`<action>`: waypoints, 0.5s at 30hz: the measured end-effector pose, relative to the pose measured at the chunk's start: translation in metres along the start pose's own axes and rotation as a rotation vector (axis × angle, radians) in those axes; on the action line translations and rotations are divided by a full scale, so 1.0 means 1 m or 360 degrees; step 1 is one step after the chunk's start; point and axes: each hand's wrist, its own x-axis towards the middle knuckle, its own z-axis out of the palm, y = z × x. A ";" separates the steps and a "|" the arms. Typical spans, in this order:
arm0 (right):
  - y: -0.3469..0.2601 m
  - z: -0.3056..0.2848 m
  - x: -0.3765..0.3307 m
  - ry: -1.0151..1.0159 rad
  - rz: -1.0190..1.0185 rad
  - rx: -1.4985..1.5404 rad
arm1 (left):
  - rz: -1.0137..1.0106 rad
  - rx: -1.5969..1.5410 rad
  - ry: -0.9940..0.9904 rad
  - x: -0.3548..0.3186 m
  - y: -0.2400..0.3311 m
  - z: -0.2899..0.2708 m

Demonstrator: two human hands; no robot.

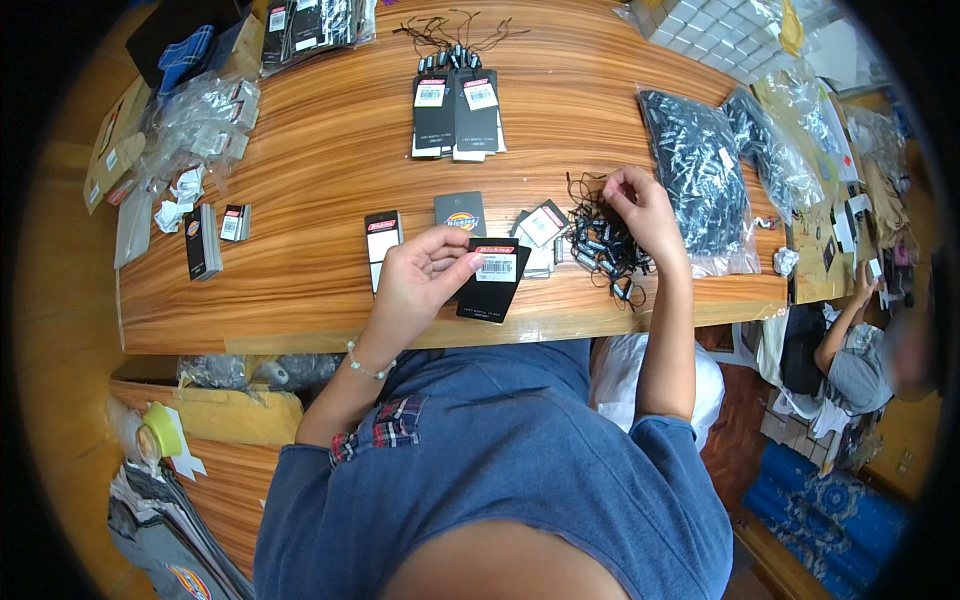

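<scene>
My left hand (425, 275) grips a few black hang tags (492, 298) with a white barcode label, thumb on top, near the table's front edge. My right hand (640, 210) is pinched over a tangled pile of black tag strings (600, 245) with small plastic seals; a thin dark string shows at its fingertips. Between the hands lie small white cards (541, 226) and a grey tag stack (458, 212). Left of these is a black-and-white tag stack (382, 240). Farther back, strung tags (455, 115) lie with their strings fanned out behind.
A clear bag of black seals (700, 180) lies on the right. At left are narrow tag stacks (203, 243), crumpled paper (180, 200) and plastic bags (205, 120). White boxes (700, 35) fill the back right corner. Another person (860, 360) is at the far right.
</scene>
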 end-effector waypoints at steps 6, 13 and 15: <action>-0.017 -0.020 -0.013 0.0161 0.0008 0.0604 | -0.0045 0.0020 -0.0341 0.014 0.011 0.007; -0.060 -0.031 -0.030 -0.0050 -0.0211 0.0958 | 0.0263 0.0254 -0.0754 0.072 0.029 0.057; -0.070 -0.029 -0.034 -0.0036 -0.0176 0.0871 | 0.0391 0.0117 -0.0870 0.083 0.021 0.071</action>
